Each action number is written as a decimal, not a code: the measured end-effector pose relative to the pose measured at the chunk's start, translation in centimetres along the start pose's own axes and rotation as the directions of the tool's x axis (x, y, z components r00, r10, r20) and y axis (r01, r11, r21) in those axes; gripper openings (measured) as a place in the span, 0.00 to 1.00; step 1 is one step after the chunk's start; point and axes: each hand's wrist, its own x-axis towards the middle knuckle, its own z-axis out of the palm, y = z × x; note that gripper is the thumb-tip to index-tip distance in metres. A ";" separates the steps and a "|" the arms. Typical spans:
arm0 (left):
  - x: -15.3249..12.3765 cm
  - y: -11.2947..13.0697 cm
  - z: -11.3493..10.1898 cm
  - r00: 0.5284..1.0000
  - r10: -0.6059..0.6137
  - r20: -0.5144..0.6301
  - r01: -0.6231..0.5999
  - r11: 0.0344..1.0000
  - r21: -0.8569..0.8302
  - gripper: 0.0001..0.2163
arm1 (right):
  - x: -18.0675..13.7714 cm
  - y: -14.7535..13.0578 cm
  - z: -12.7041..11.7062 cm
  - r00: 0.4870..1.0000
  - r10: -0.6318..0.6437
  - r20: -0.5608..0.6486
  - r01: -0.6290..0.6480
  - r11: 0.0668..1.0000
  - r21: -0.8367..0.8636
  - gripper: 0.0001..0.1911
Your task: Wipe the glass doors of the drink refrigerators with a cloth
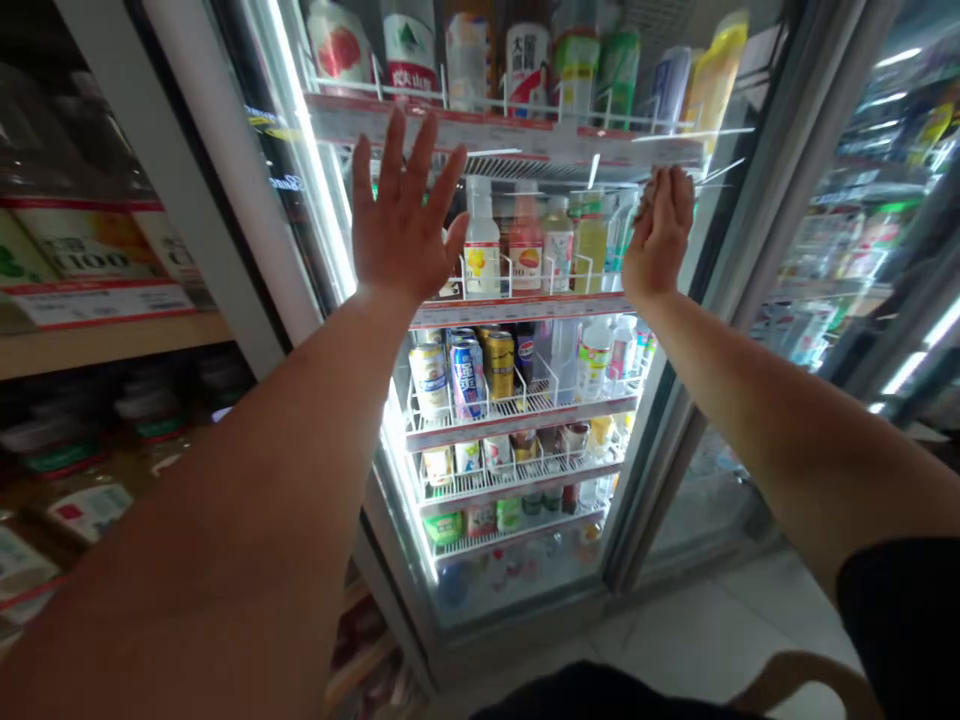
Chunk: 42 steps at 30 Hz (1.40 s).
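I face a lit drinks fridge with wire shelves of bottles and cans. My left hand (401, 215) is raised with fingers spread wide, palm toward the upper shelves, holding nothing. My right hand (660, 235) reaches up to the right end of the top shelf rail (525, 140), its fingers curled against the shelf edge; whether they grip anything is hidden. Between my hands stands a row of bottles (525, 240). Below them sit several cans (469, 375) on a wire shelf.
The fridge's glass door (757, 230) stands open at the right. A dark wooden shelf unit (105, 340) with packaged goods and jars is at the left. More lit fridges (885, 200) stand at the far right. Pale floor tiles (697, 630) lie below.
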 end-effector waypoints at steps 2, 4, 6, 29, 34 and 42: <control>0.1 0.0 0.1 1.000 -0.010 0.001 0.010 1.000 -0.021 0.35 | -0.1 0.2 0.8 0.991 0.038 -0.125 -0.032 0.998 0.045 0.34; 0.1 -0.2 0.2 1.000 -0.010 -0.007 0.010 0.999 -0.046 0.34 | 1.2 0.3 1.6 0.979 0.039 -0.199 -0.016 0.993 0.118 0.33; 0.1 -0.4 0.5 1.000 -0.001 -0.023 0.000 0.998 -0.058 0.33 | 2.7 -0.1 2.2 0.975 0.021 -0.222 0.015 0.987 0.158 0.33; 0.2 0.0 -0.2 0.999 -0.043 0.033 0.046 0.996 -0.079 0.34 | -1.6 -13.4 3.6 0.907 -0.379 0.182 0.368 0.925 0.095 0.29; 0.1 0.6 -0.9 0.996 -0.053 0.066 0.057 0.997 -0.048 0.34 | -1.9 -14.7 4.4 0.925 -0.360 0.120 0.357 0.933 0.053 0.30; -0.7 -0.8 0.6 0.969 -0.159 -0.190 0.160 0.987 -0.011 0.30 | -1.6 -16.4 4.6 0.872 -0.444 0.206 0.447 0.894 0.032 0.29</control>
